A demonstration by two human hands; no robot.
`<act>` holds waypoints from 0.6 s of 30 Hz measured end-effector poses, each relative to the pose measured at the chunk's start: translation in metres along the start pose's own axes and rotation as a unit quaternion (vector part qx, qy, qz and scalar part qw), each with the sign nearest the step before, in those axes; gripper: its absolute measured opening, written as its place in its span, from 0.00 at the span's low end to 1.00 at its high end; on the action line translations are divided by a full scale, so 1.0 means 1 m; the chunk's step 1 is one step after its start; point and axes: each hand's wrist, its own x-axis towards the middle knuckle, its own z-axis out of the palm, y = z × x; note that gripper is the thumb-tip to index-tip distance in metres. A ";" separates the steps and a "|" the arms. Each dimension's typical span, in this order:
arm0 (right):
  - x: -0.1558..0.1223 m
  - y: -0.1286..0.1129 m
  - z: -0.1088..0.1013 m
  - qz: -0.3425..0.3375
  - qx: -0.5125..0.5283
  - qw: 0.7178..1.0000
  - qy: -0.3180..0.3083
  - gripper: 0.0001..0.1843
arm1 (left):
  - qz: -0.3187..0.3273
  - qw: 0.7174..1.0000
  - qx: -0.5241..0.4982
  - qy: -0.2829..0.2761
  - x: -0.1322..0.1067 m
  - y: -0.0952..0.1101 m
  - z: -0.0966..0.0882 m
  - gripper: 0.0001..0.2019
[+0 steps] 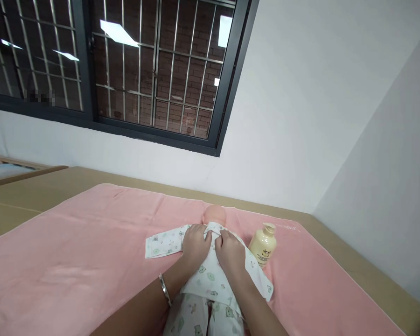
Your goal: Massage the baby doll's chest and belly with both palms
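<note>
A baby doll [215,215] lies on its back on a pink towel [91,242], head away from me. It wears a white patterned garment [210,280] with one sleeve spread out to the left. My left hand [195,246] rests on the doll's chest and pinches the garment's front edge near the neck. My right hand [230,252] pinches the other front edge just beside it. Both hands have fingers curled on the cloth. A metal bangle [164,289] circles my left wrist.
A cream pump bottle [263,245] lies on the towel right of the doll, close to my right hand. The towel covers a tan surface [28,196] that meets a white wall. A barred dark window [126,70] is above.
</note>
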 end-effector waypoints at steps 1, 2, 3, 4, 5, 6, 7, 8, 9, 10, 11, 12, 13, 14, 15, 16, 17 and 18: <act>-0.002 -0.001 -0.001 0.031 0.003 0.999 0.008 0.19 | -0.007 1.000 0.003 0.004 -0.001 0.001 0.000 0.12; -0.004 -0.002 0.000 0.054 0.010 0.998 0.016 0.18 | -0.014 1.000 0.003 0.005 -0.001 0.001 0.000 0.12; -0.004 -0.001 0.001 0.065 0.022 0.997 0.023 0.18 | -0.020 1.000 0.003 0.002 0.000 0.001 0.000 0.13; -0.003 0.001 0.002 0.063 0.034 0.997 0.030 0.19 | -0.022 1.000 0.004 -0.005 0.001 0.001 0.001 0.14; -0.001 0.004 0.005 0.051 0.047 0.997 0.036 0.20 | -0.020 1.000 0.006 -0.014 0.002 0.001 0.001 0.15; 0.002 0.007 0.007 0.032 0.060 0.997 0.041 0.22 | -0.011 1.000 0.007 -0.027 0.004 0.000 0.001 0.16; 0.006 0.010 0.010 0.009 0.074 0.996 0.042 0.24 | 0.003 0.999 0.007 -0.040 0.006 0.000 0.002 0.17; 0.008 0.013 0.012 -0.015 0.090 0.995 0.041 0.26 | 0.021 0.998 0.004 -0.053 0.007 -0.001 0.002 0.18; 0.010 0.016 0.014 -0.038 0.106 0.993 0.039 0.27 | 0.039 0.997 -0.001 -0.064 0.008 -0.001 0.001 0.19; 0.011 0.017 0.015 -0.055 0.122 0.990 0.039 0.28 | 0.053 0.996 -0.009 -0.072 0.009 -0.001 0.001 0.19; 0.011 0.018 0.016 -0.065 0.134 0.988 0.045 0.27 | 0.060 0.995 -0.019 -0.074 0.009 -0.001 0.001 0.19; 0.009 0.019 0.017 -0.069 0.142 0.986 0.055 0.26 | 0.060 0.995 -0.027 -0.069 0.008 -0.001 0.001 0.18; 0.007 0.019 0.017 -0.068 0.146 0.984 0.069 0.25 | 0.051 0.996 -0.033 -0.059 0.006 -0.001 0.001 0.17; 0.004 0.018 0.017 -0.061 0.149 0.983 0.085 0.23 | 0.037 0.998 -0.035 -0.044 0.004 0.000 0.001 0.16; 0.002 0.018 0.017 -0.049 0.150 0.982 0.100 0.22 | 0.020 0.999 -0.033 -0.027 0.003 0.000 0.002 0.16; 0.000 0.018 0.017 -0.035 0.153 0.981 0.111 0.21 | 0.004 0.999 -0.030 -0.013 0.001 0.001 0.002 0.15; -0.002 0.018 0.017 -0.021 0.157 0.980 0.117 0.20 | -0.010 1.000 -0.024 -0.002 0.000 0.001 0.003 0.15; -0.002 0.018 0.018 -0.009 0.160 0.980 0.118 0.20 | -0.021 1.000 -0.019 0.003 -0.001 0.001 0.004 0.16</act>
